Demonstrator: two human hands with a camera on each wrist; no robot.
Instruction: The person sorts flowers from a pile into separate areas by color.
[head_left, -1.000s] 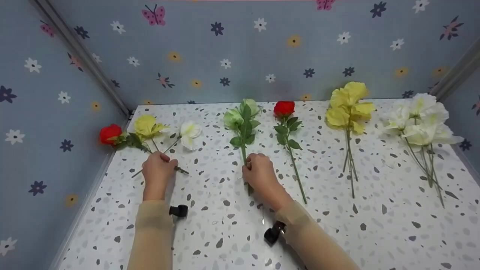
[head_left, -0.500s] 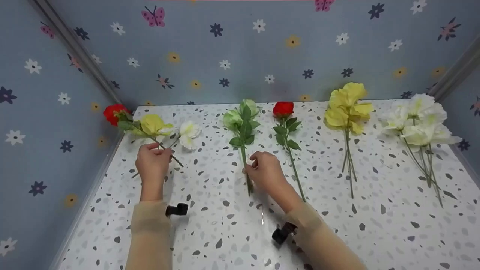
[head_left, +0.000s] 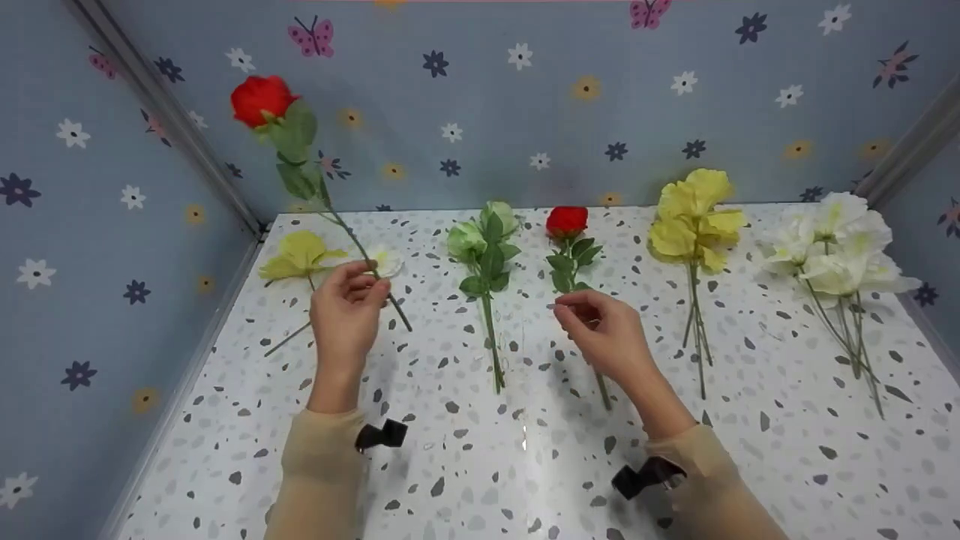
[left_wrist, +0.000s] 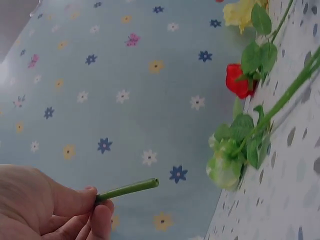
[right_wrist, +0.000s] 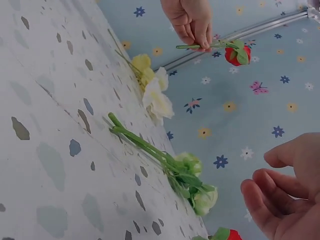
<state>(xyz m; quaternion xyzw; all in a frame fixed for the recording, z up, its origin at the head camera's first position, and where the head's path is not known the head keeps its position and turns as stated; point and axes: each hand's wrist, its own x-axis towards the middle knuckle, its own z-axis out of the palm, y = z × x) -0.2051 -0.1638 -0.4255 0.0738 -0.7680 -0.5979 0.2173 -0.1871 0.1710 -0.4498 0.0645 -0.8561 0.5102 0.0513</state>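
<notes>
My left hand [head_left: 346, 322] pinches the green stem of a red rose [head_left: 262, 101] between thumb and fingers. The bloom is raised in front of the wall, leaning to the left, and the stem's cut end [left_wrist: 131, 190] sticks out past the fingertips in the left wrist view. My right hand [head_left: 615, 337] hovers over the stem of another red rose [head_left: 567, 223] that lies on the table. Its fingers are relaxed and hold nothing, as the right wrist view of the hand [right_wrist: 290, 185] shows. Left of it lie pale green roses [head_left: 484, 244], untouched.
Below the raised rose lie a yellow flower [head_left: 300, 256] and a white flower [head_left: 390, 262], the latter partly behind the left hand. Yellow flowers [head_left: 697, 217] and white flowers [head_left: 844, 247] lie on the right. A patterned wall [head_left: 495, 105] bounds the speckled table [head_left: 465, 480] behind.
My left hand has lifted the red rose off the table and swung it upright, moving right. My right hand has left the green roses' stems and moved right, over the other red rose.
</notes>
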